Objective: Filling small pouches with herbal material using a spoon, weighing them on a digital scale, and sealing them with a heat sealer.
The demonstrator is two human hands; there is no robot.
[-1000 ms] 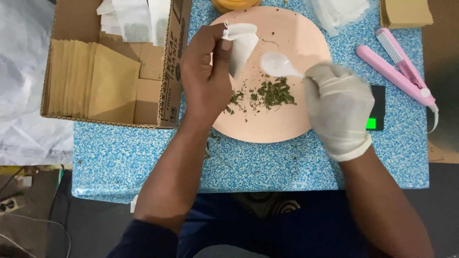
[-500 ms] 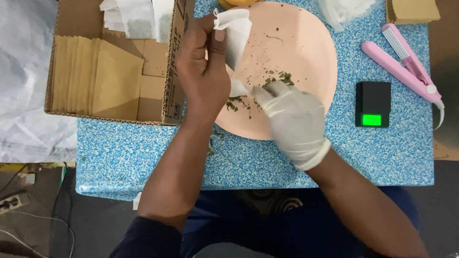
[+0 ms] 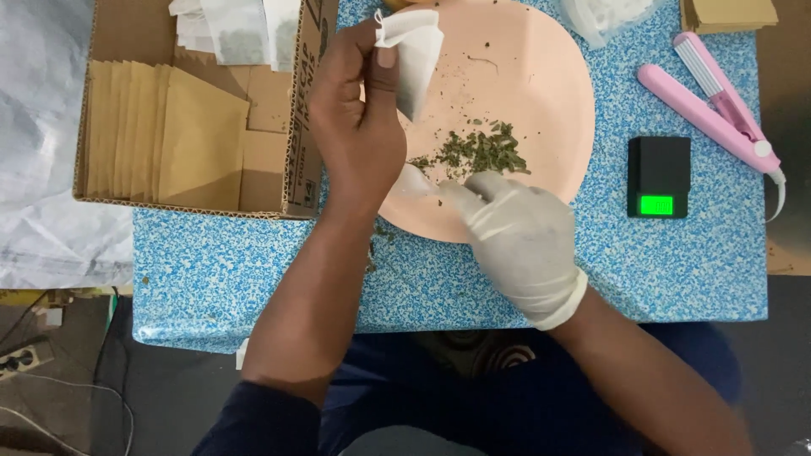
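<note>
My left hand [image 3: 359, 127] pinches the bag [image 3: 410, 55] mouth-down over the plate [image 3: 541, 76], catching spills; gloved right hand [image 3: 515, 241] grips a spoon [image 3: 416, 179], scooping herbs [image 3: 477, 150].

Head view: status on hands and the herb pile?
Left hand pinching white filter bag. Gloved right hand holds white scoop beside dried herbs on pink plate. Nothing blocking.

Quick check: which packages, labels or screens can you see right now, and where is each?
Cardboard box: left of plate, brown, open, dark print on its flap.
Brown paper envelopes: stacked flat inside the box.
Pocket scale: right of plate, black rectangle, lit green screen.
White sachet: pinched in left hand.
</note>
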